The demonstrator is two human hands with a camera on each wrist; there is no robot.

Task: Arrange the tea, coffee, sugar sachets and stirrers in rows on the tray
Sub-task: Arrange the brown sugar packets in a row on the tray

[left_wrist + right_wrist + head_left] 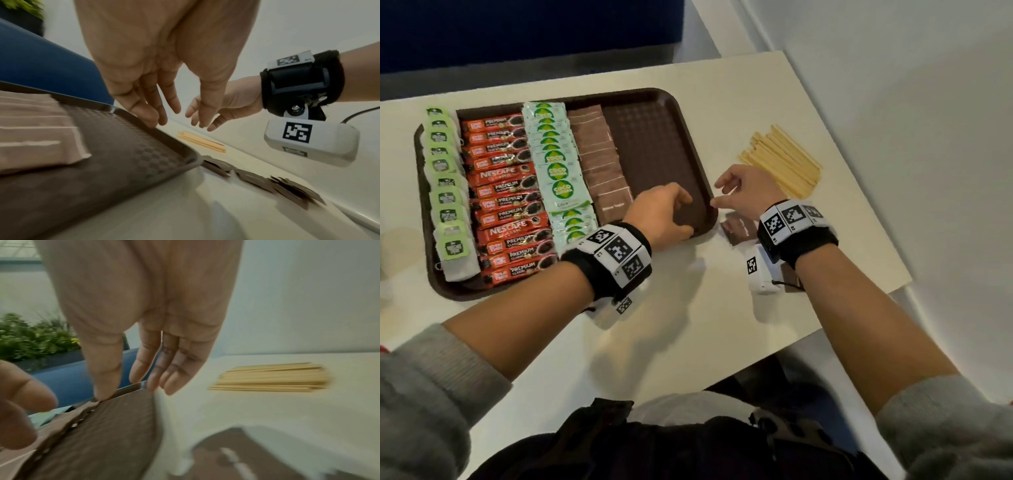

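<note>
We judge the work well past halfway: on our dark brown textured plastic tray (661, 137) lie four rows, green-tagged tea bags (446, 192), red coffee sticks (508, 197), pale green sachets (558, 164) and brown sugar sachets (602, 164), with the tray's right part bare. Still off it are the pale wooden stirrers (780, 159) heaped to its right and a few loose brown sachets (739, 228) by its near corner. Our left hand (664, 214) hovers over the bare part, fingers relaxed, holding nothing; our right hand (743, 188) hangs loosely spread beside the rim, also empty. All rests on a white table (688, 325) against a white wall (893, 68); blue upholstery (517, 31) and green plants (37, 337) lie beyond.
</note>
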